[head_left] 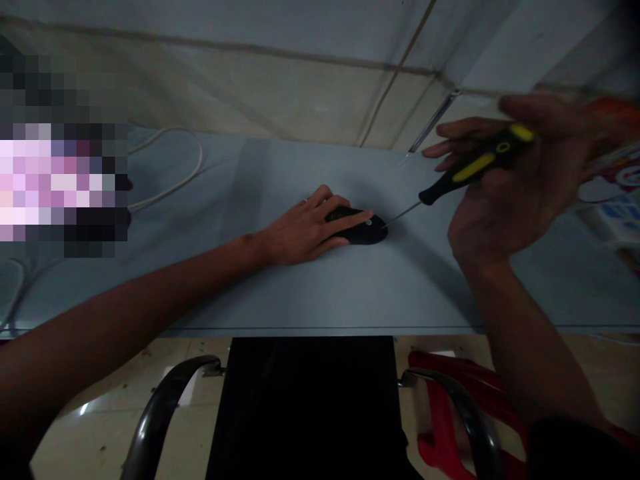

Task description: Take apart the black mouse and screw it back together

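Note:
My left hand (pixel 305 230) lies on a black computer mouse (pixel 363 230) in the middle of the grey table (pixel 300 293), fingers curled over its back. My right hand (pixel 520 187) is raised to the right of the mouse and grips a screwdriver (pixel 473 167) with a black and yellow handle. The screwdriver's thin metal shaft slants down to the left, and its tip sits at the mouse's right end. Whether the tip touches the mouse is unclear.
A white cable (pixel 175 167) loops across the table's far left. A blurred-out patch covers the left edge. Colourful packaging (pixel 615 180) lies at the far right. Below the table's front edge are a black chair (pixel 305 400) with metal armrests and a red plastic stool (pixel 450 407).

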Motion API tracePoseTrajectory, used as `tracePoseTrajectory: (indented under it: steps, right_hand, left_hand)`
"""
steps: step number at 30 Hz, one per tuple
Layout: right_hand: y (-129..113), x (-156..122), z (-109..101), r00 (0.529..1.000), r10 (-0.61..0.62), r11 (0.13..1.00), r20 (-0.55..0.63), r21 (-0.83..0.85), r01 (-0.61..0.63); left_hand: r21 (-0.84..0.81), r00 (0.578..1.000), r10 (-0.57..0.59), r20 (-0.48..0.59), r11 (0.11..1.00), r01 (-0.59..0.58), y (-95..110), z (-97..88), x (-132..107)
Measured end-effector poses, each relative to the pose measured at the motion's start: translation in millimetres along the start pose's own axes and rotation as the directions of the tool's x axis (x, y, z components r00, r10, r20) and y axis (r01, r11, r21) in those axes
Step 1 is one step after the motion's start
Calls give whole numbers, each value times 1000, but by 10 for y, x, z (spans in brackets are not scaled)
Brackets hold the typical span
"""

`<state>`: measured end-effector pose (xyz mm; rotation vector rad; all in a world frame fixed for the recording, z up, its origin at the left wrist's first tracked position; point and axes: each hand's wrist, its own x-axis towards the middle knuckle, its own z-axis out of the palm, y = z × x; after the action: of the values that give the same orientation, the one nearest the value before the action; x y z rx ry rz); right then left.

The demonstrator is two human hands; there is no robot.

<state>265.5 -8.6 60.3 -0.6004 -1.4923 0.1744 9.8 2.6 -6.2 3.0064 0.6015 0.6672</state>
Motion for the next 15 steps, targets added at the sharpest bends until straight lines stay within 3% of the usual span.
tracePoseTrajectory:
  steps: [3, 4, 6, 10, 11, 15]
  right_hand:
    - [50, 19, -59, 961, -247, 961, 122, -98, 259]
    - [69, 24, -85, 951, -274, 938, 143, -180, 297]
    - [114, 34, -116, 947, -291, 918, 137, -238, 317]
    - [185, 56, -76, 942, -326, 945, 80, 48, 323]
    - [185, 56, -63, 956, -284, 958, 79, 71, 279]
    - [119, 36, -67, 964, -242, 961, 112, -112, 254]
  left_hand:
    - [63, 999, -21, 45, 998, 18, 47, -43, 7]
    - [83, 998, -29, 54, 996, 24, 61, -54, 10]
    - [121, 997, -43, 65, 992, 35, 81, -68, 14]
    - [183, 996, -51, 77, 983, 36, 101, -76, 14]
    - [194, 996, -48, 78, 980, 32, 105, -77, 13]
    - [236, 998, -27, 60, 972, 12, 119, -86, 13]
